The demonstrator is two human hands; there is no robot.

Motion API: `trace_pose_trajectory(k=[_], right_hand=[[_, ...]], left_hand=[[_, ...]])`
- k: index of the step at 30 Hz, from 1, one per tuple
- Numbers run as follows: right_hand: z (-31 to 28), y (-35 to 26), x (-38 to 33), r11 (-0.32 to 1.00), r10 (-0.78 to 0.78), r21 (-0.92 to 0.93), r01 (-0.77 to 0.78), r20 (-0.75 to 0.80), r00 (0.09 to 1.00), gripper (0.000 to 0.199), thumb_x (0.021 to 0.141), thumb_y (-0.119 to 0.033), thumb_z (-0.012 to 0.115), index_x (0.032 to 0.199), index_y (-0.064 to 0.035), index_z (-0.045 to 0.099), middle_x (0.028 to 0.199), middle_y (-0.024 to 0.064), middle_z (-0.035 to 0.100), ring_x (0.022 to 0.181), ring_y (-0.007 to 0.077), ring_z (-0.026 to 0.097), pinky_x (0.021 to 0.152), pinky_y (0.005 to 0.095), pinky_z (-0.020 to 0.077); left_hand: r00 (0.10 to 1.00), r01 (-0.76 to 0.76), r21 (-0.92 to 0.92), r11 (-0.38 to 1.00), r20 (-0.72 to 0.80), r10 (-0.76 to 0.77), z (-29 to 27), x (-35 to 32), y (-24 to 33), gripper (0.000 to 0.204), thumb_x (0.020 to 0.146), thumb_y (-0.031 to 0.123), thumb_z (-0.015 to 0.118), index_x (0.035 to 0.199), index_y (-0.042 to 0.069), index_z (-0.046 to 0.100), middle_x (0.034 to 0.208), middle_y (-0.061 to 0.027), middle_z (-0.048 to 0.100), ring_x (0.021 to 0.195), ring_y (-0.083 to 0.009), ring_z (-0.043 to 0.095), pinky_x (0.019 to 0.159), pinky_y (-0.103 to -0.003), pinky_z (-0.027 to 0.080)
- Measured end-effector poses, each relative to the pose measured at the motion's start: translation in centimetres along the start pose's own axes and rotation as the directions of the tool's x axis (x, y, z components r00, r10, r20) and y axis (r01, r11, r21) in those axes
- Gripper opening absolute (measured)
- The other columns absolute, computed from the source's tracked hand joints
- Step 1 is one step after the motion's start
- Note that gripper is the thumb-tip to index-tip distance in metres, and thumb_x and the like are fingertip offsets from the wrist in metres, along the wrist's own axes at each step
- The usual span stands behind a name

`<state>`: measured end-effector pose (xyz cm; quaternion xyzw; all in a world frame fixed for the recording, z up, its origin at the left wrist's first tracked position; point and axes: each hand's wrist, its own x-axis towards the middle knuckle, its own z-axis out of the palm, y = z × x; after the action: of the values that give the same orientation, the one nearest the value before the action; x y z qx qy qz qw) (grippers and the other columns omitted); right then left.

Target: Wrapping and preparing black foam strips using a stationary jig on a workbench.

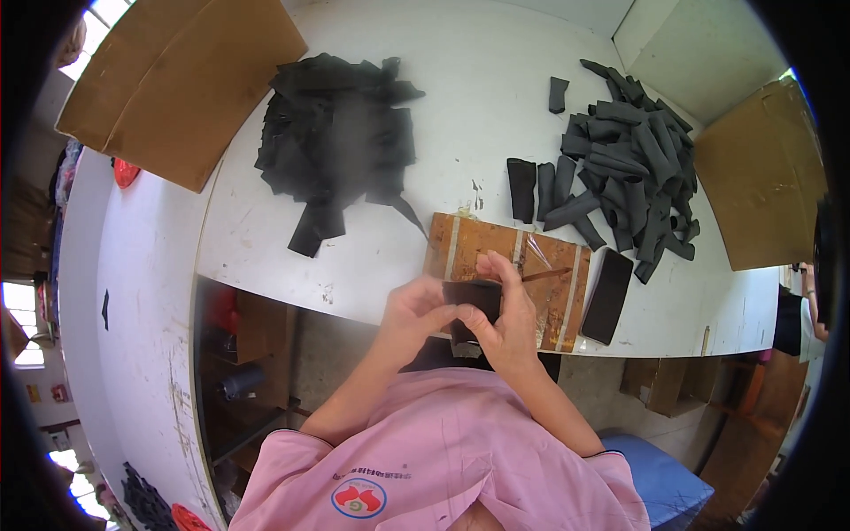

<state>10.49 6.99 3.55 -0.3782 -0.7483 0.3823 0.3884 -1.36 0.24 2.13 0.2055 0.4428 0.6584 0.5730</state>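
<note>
Just over the table's front edge, both hands hold a small dark fabric piece between them. My left hand pinches its left side, the thumb lying across the near face. My right hand has its thumb on the same face, while its fingers rise behind the right side. Part of the cloth is hidden by the fingers. Beneath and beyond the hands lies a worn wooden board with pale strips across it. A thin brown stick rests on the board beside my right hand.
Flat black fabric pieces are heaped at the back left. Dark fabric tubes form a pile at the back right. A black phone-like slab lies right of the board. Cardboard boxes flank the table, and a blue stool stands below.
</note>
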Motion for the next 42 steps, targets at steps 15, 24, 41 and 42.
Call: trace_pose_trajectory(k=[15, 24, 41, 42], right_hand=[[-4.3, 0.9, -0.5, 0.972, 0.163, 0.086, -0.217, 0.415, 0.895, 0.008, 0.072, -0.005, 0.060, 0.075, 0.0015, 0.057, 0.064, 0.0108, 0.054, 0.056, 0.0199, 0.052, 0.052, 0.0285, 0.0401], [-4.8, 1.0, 0.4, 0.995, 0.055, 0.032, -0.094, 0.608, 0.792, 0.009, 0.071, -0.004, 0.058, 0.074, 0.0036, 0.056, 0.065, 0.0153, 0.052, 0.061, 0.0304, 0.052, 0.055, 0.0342, 0.0412], [-2.5, -0.1, -1.9, 0.973, -0.106, -0.206, 0.100, -0.020, 0.994, 0.008, 0.073, -0.001, 0.061, 0.079, 0.0028, 0.059, 0.069, 0.0087, 0.053, 0.055, 0.0130, 0.051, 0.048, 0.0230, 0.0393], [-2.4, -0.2, -1.8, 0.974, -0.112, -0.202, 0.106, -0.021, 0.993, 0.008, 0.073, -0.001, 0.061, 0.079, 0.0028, 0.059, 0.069, 0.0087, 0.053, 0.055, 0.0130, 0.051, 0.048, 0.0230, 0.0393]], left_hand=[[0.940, 0.194, 0.004, 0.981, 0.285, -0.187, -0.1, 2.7, 3.0, 0.027, 0.080, 0.020, 0.058, 0.097, -0.001, 0.054, 0.086, -0.0087, 0.060, 0.078, -0.0136, 0.056, 0.070, -0.023, 0.044], [0.876, -0.206, 0.713, 0.671, 0.439, -0.197, 0.1, 2.0, 4.4, 0.010, 0.071, 0.000, 0.058, 0.080, 0.000, 0.060, 0.071, -0.0018, 0.058, 0.061, -0.0072, 0.050, 0.054, -0.021, 0.040], [0.733, -0.451, 0.830, 0.329, 0.133, 0.668, 5.1, -0.7, -1.5, 0.010, 0.071, -0.006, 0.054, 0.079, -0.002, 0.056, 0.068, -0.0139, 0.058, 0.056, -0.0230, 0.059, 0.051, -0.026, 0.048], [0.700, -0.451, 0.852, 0.267, 0.151, 0.698, 4.9, -0.3, -1.7, 0.009, 0.072, -0.005, 0.054, 0.080, -0.002, 0.056, 0.068, -0.0125, 0.059, 0.057, -0.0205, 0.059, 0.051, -0.026, 0.048]])
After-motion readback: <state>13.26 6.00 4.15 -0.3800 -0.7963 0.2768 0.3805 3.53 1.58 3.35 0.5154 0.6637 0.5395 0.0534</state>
